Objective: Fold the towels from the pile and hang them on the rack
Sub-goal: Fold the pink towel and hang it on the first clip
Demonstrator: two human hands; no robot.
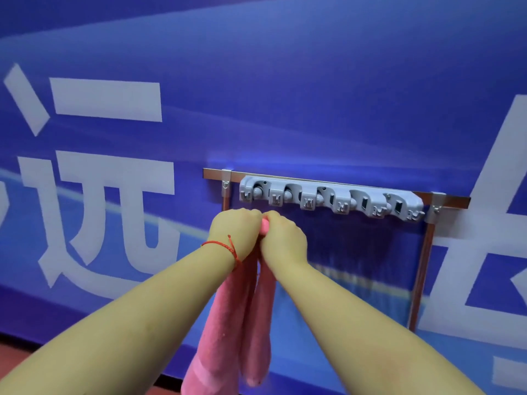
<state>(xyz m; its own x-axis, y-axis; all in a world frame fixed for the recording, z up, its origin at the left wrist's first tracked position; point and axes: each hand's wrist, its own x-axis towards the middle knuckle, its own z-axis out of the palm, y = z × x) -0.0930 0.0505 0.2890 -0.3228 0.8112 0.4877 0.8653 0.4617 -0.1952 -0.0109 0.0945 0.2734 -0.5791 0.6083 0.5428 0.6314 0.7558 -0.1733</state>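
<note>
Just above your curled fingers sits the rack (330,199) — your left hand (233,232) and right hand (283,238) pinch the pink towel (225,323), hanging lengthwise below.

Rack (330,199) sat right of frame centre on the wall (256,81), left hand (233,232) and right hand (285,240) touching just below its left end, towel (225,323) hanging between both forearms.

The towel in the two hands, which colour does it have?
Pink; the towel shows clearly in the head view, hanging below both hands.
</note>
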